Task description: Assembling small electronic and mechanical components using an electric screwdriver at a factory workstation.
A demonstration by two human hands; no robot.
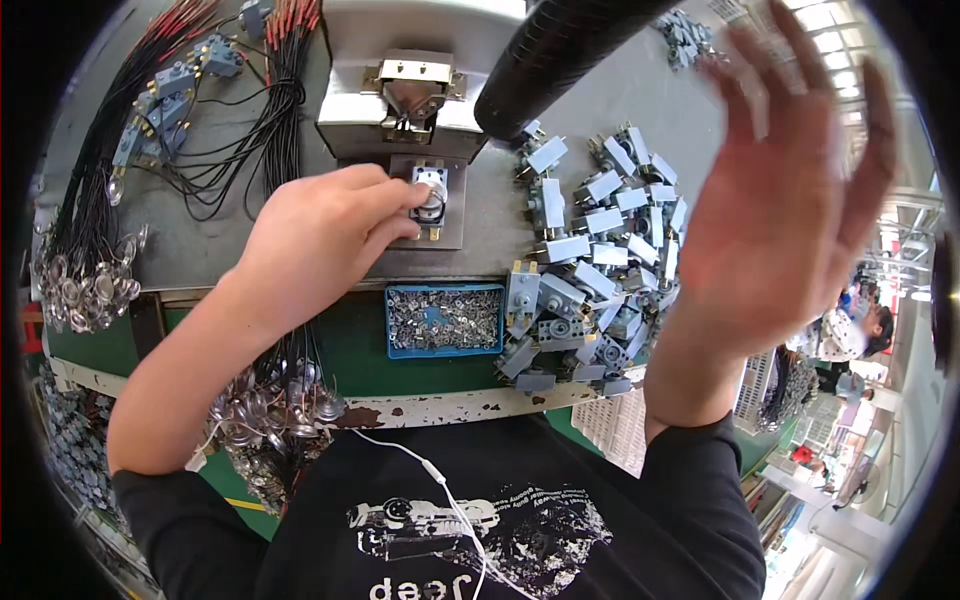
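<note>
At the middle of the bench a small block-shaped part [429, 178] with brass terminals lies on a flat metal plate [452, 232]. My left hand [322, 225] reaches in from the left, thumb and fingers pinched on a round metal piece [435, 200] on top of that part. The fingertips partly hide the piece. Off to the right my right hand [775, 215] is raised, blurred, fingers spread, holding nothing. Nearest to it on the bench is a pile of grey switch housings [605, 220] with brass terminals. Behind the plate stands a metal press head [415, 90].
A blue tray [390, 350] of small metal bits sits at the front edge. Bundled black wires [285, 130] with red tips and metal discs [90, 285] lie left. A thick black tube [570, 55] slants overhead. A person [850, 335] is at far right.
</note>
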